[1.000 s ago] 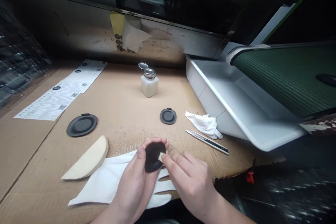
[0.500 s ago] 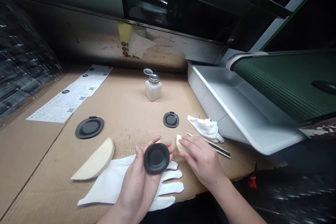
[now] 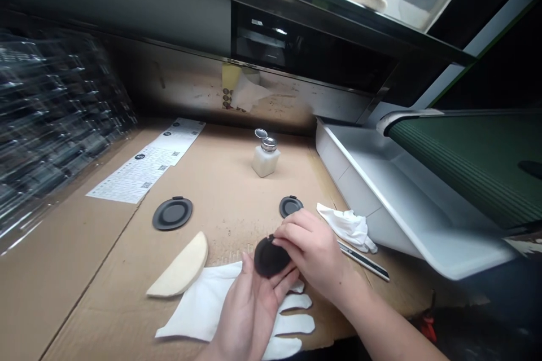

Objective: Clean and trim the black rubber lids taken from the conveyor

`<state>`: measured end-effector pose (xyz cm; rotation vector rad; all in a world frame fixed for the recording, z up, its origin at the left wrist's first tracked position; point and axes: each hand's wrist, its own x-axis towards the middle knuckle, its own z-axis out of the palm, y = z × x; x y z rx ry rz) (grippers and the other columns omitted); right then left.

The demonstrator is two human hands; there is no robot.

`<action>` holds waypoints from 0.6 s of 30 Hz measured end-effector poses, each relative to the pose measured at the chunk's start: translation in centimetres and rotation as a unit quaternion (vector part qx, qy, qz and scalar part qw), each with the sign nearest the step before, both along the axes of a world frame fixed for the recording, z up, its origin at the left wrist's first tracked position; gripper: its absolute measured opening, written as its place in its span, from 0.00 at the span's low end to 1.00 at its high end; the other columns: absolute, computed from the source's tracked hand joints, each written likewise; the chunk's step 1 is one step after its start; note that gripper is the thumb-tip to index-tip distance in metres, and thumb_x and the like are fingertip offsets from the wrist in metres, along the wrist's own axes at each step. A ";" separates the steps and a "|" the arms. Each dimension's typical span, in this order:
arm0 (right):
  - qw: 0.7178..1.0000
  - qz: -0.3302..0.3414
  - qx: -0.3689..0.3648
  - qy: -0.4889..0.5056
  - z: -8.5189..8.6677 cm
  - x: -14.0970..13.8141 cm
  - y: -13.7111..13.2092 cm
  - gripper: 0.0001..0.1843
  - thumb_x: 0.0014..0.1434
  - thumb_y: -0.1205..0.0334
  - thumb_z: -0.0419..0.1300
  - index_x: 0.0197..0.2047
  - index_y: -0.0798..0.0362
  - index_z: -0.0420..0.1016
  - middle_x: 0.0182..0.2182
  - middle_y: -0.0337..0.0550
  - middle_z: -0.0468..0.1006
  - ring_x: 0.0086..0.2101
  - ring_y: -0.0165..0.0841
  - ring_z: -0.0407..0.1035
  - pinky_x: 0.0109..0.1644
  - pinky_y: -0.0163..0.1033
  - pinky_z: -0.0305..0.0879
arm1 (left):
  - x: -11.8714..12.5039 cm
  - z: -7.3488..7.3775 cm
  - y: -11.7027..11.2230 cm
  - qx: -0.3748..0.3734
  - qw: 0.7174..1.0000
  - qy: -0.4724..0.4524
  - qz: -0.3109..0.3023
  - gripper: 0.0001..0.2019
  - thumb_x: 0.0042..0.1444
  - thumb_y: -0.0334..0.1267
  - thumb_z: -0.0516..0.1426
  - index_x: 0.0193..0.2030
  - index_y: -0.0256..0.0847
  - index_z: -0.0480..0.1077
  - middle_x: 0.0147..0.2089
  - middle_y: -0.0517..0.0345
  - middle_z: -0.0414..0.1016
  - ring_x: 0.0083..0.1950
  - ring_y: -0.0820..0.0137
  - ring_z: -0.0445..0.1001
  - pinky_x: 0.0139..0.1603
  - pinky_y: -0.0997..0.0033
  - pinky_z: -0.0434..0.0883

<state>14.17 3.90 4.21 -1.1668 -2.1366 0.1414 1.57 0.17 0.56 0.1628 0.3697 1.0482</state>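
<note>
My left hand (image 3: 249, 307) cradles a black round rubber disc (image 3: 267, 257) against its fingers and palm, the disc tilted on edge. My right hand (image 3: 309, 251) presses down over the disc's upper side, its fingertips touching the rim. Any pale pad in that hand is hidden. A white cotton glove (image 3: 207, 304) lies flat under my left hand. To its left rests a cream half-moon felt pad (image 3: 182, 273). Two similar black discs lie on the cardboard, a larger one (image 3: 172, 214) and a smaller one (image 3: 290, 207) just beyond my right hand.
A white pump dispenser bottle (image 3: 266, 159) with its lid flipped open stands on the cardboard (image 3: 93, 282). Right of my hands lie a white cloth (image 3: 349, 227) and a utility knife (image 3: 364, 260). Beyond them sit a white tray (image 3: 381, 192) and a green conveyor belt (image 3: 466, 163).
My right hand has moved from the pale piece by the knife onto the disc, and that piece no longer shows. The disc now tilts on edge. The view has shifted upward.
</note>
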 end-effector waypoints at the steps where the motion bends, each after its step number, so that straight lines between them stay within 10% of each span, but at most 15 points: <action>1: 1.000 0.016 -0.005 0.014 0.1 0.1 -0.2 0.08 0.60 0.69 0.52 0.33 0.54 0.73 0.30 0.42 0.74 0.33 0.29 0.65 0.35 0.34 0.64 | 0.0 0.0 -0.1 0.002 1.000 0.005 0.003 0.27 0.60 0.53 0.43 0.51 0.36 0.70 0.54 0.43 0.71 0.58 0.55 0.64 0.61 0.50 0.55; 4: 0.997 0.017 -0.036 0.060 -0.6 1.5 -1.2 0.09 0.61 0.68 0.51 0.40 0.53 0.72 0.34 0.41 0.76 0.35 0.28 0.68 0.39 0.33 0.66 | 0.0 -0.1 -0.4 0.021 0.998 0.061 0.025 0.23 0.60 0.49 0.45 0.53 0.39 0.69 0.53 0.43 0.71 0.55 0.55 0.66 0.58 0.48 0.58; 10: 0.975 -0.197 -0.071 -0.071 -3.5 8.1 -3.1 0.07 0.59 0.64 0.54 0.37 0.51 0.74 0.35 0.43 0.77 0.37 0.35 0.71 0.41 0.40 0.68 | 0.4 -0.6 -1.5 0.086 0.971 0.215 0.052 0.21 0.50 0.48 0.59 0.52 0.50 0.70 0.60 0.51 0.66 0.62 0.52 0.58 0.61 0.52 0.57; 18: 0.962 -0.232 -0.102 -0.104 -4.5 10.9 -3.3 0.05 0.55 0.67 0.59 0.36 0.52 0.74 0.35 0.42 0.76 0.39 0.36 0.69 0.42 0.42 0.67 | 1.1 1.5 -2.3 0.161 0.897 0.404 0.074 0.25 0.40 0.37 0.65 0.48 0.56 0.72 0.58 0.56 0.66 0.62 0.54 0.58 0.63 0.57 0.54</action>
